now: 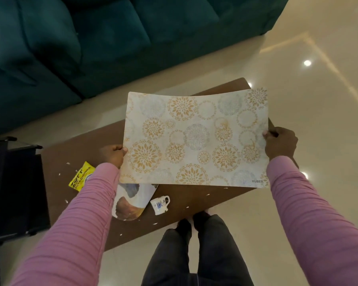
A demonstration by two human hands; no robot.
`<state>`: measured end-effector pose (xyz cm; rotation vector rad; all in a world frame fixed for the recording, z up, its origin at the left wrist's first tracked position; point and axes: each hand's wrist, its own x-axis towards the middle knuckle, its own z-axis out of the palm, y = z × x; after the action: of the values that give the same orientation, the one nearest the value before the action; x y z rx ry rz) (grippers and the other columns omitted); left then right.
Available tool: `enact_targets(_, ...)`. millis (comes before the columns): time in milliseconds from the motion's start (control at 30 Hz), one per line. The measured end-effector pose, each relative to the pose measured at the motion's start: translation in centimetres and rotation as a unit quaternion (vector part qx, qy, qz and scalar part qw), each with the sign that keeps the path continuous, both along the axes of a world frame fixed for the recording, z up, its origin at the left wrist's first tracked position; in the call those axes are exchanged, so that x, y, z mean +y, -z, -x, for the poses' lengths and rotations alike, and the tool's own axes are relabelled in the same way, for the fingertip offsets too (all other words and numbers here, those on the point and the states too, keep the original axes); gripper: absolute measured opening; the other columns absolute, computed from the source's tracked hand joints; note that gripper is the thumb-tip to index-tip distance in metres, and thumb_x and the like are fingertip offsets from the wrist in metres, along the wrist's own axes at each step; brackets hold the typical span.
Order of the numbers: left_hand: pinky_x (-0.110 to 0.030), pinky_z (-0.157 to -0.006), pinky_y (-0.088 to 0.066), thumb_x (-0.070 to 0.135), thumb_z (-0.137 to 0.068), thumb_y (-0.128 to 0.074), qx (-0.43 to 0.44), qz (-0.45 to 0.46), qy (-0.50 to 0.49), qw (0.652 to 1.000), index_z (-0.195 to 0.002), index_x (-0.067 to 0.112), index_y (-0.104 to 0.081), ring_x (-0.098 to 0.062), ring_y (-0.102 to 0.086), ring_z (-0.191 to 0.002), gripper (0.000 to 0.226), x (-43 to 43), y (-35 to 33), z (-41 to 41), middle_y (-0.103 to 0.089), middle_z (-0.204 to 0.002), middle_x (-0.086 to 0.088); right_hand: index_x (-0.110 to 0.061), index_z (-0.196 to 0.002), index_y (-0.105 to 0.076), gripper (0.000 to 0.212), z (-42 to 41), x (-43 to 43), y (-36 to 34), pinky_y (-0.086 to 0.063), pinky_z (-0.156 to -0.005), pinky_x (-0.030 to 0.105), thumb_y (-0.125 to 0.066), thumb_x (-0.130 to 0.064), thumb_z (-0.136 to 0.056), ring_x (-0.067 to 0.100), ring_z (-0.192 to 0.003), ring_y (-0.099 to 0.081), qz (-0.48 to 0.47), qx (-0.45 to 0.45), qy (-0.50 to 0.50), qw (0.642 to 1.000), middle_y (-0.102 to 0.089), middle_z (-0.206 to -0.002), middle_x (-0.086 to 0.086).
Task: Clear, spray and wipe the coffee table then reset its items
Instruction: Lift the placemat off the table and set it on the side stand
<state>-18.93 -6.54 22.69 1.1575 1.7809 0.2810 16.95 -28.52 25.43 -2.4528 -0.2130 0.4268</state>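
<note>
A cream placemat (194,139) with gold and grey flower circles is held up above the brown coffee table (74,149). My left hand (114,154) grips its left edge and my right hand (280,142) pinches its right edge. Below the mat on the table lie a round painted plate or board (130,201), partly hidden by my left sleeve, a small white floral cup (160,204) and a yellow snack packet (81,176). White crumbs are scattered over the tabletop.
A dark green sofa (91,38) stands beyond the table. A black stand or shelf (15,186) sits at the table's left end. Glossy beige floor tiles (308,100) surround the table. My legs (194,250) stand at the near edge.
</note>
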Motion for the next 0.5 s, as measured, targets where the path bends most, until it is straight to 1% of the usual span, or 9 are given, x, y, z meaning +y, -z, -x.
enact_targets(33, -0.032, -0.081, -0.048, 0.005, -0.095, -0.059, 0.003, -0.004, -0.008, 1.000, -0.118, 0.001, -0.066, -0.022, -0.060, -0.078, 0.025, -0.6, -0.4, 1.5, -0.064, -0.106, -0.009, -0.006, -0.113, -0.069, 0.025, 1.0, -0.2, -0.7, -0.045, -0.082, 0.027, -0.063, -0.015, -0.090, 0.034, -0.098, -0.064, -0.002, 0.002, -0.007, 1.000, -0.067, -0.111, 0.020)
enact_targets(100, -0.035, -0.088, -0.051, 0.007, -0.091, -0.065, 0.003, -0.007, -0.033, 0.999, -0.114, 0.003, -0.069, -0.025, -0.065, -0.091, 0.024, -1.9, -1.2, 4.7, -0.069, -0.108, -0.009, -0.004, -0.113, -0.069, 0.026, 2.9, -0.5, -1.9, -0.042, -0.081, 0.025, -0.064, -0.015, -0.090, 0.033, -0.100, -0.063, -0.010, 0.006, -0.022, 1.000, -0.067, -0.112, 0.019)
enact_targets(167, -0.042, -0.095, -0.053, 0.010, -0.087, -0.069, 0.006, 0.001, -0.050, 0.999, -0.111, 0.006, -0.071, -0.029, -0.067, -0.098, 0.024, -3.0, -1.3, 7.6, -0.071, -0.110, -0.012, -0.003, -0.113, -0.068, 0.026, 4.6, -0.9, -2.7, -0.041, -0.080, 0.025, -0.064, -0.014, -0.090, 0.034, -0.102, -0.062, -0.016, 0.006, -0.035, 0.999, -0.066, -0.113, 0.020)
enact_targets(233, -0.047, -0.097, -0.052, 0.011, -0.087, -0.070, 0.012, 0.014, -0.058, 0.998, -0.112, 0.007, -0.071, -0.031, -0.067, -0.101, 0.025, -4.3, -1.0, 10.4, -0.071, -0.110, -0.013, -0.001, -0.113, -0.068, 0.026, 6.3, -1.5, -3.1, -0.039, -0.079, 0.024, -0.064, -0.014, -0.091, 0.034, -0.103, -0.062, -0.005, 0.004, -0.063, 0.998, -0.066, -0.113, 0.021)
enact_targets(300, -0.047, -0.097, -0.052, 0.011, -0.086, -0.071, 0.009, 0.015, -0.076, 0.997, -0.112, 0.009, -0.072, -0.031, -0.067, -0.101, 0.026, -5.9, -0.8, 12.9, -0.071, -0.110, -0.012, -0.001, -0.113, -0.068, 0.026, 7.9, -2.3, -3.2, -0.038, -0.078, 0.023, -0.064, -0.015, -0.091, 0.034, -0.102, -0.062, 0.001, 0.003, -0.095, 0.996, -0.067, -0.112, 0.021)
enact_targets(367, -0.047, -0.097, -0.052, 0.012, -0.084, -0.072, -0.006, 0.014, -0.094, 0.995, -0.105, 0.013, -0.073, -0.028, -0.067, -0.100, 0.021, -7.4, -0.7, 14.9, -0.072, -0.109, -0.009, 0.000, -0.113, -0.067, 0.027, 9.1, -3.1, -3.4, -0.037, -0.078, 0.022, -0.063, -0.015, -0.091, 0.033, -0.101, -0.063, 0.005, 0.001, -0.110, 0.994, -0.068, -0.110, 0.021)
enact_targets(433, -0.046, -0.098, -0.051, 0.012, -0.086, -0.069, -0.024, 0.013, -0.101, 0.995, -0.096, 0.020, -0.070, -0.025, -0.065, -0.101, 0.013, -8.7, -0.1, 17.3, -0.070, -0.108, -0.006, 0.001, -0.112, -0.068, 0.026, 10.5, -4.1, -3.7, -0.037, -0.078, 0.022, -0.063, -0.014, -0.091, 0.032, -0.100, -0.063, -0.002, 0.000, -0.121, 0.993, -0.068, -0.109, 0.021)
enact_targets(500, -0.049, -0.099, -0.050, 0.013, -0.087, -0.068, -0.049, 0.021, -0.133, 0.990, -0.092, 0.018, -0.066, -0.029, -0.066, -0.102, 0.008, -10.2, -0.8, 19.2, -0.070, -0.112, -0.010, 0.001, -0.110, -0.068, 0.025, 11.9, -4.9, -4.1, -0.038, -0.078, 0.022, -0.063, -0.014, -0.091, 0.031, -0.099, -0.063, -0.004, -0.005, -0.133, 0.991, -0.069, -0.108, 0.020)
